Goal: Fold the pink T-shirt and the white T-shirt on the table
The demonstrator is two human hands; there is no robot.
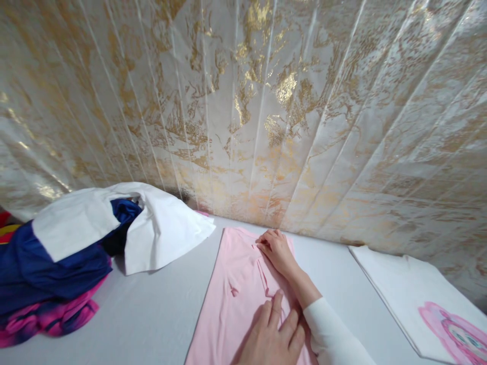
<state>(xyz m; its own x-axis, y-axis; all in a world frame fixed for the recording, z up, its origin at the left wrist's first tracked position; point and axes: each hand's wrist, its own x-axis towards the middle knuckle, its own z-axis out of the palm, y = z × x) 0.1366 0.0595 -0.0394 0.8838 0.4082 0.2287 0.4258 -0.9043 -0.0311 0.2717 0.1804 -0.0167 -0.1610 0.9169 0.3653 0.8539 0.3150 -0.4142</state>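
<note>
A pink garment (218, 324) lies spread lengthwise on the pale surface, its kind not clear. Thin pink cord or trim runs down its middle, and a small knot-like tuft sits left of that. Near the far end, my right hand (277, 251) has its thumb and fingers closed together at the cloth, by a small raised bit of pink. A white sleeve covers that forearm. Closer to me, my left hand (272, 329) rests on the garment with its fingers apart, holding nothing. Part of it is cut off by the bottom edge.
To the left is a heap of clothes with a white garment (163, 233), dark blue cloth (49, 268) and pink patterned cloth (57, 317). A folded white shirt (411, 289) with a pink cartoon print lies at right. A gold-patterned curtain (243, 111) hangs behind the pale surface (152, 319).
</note>
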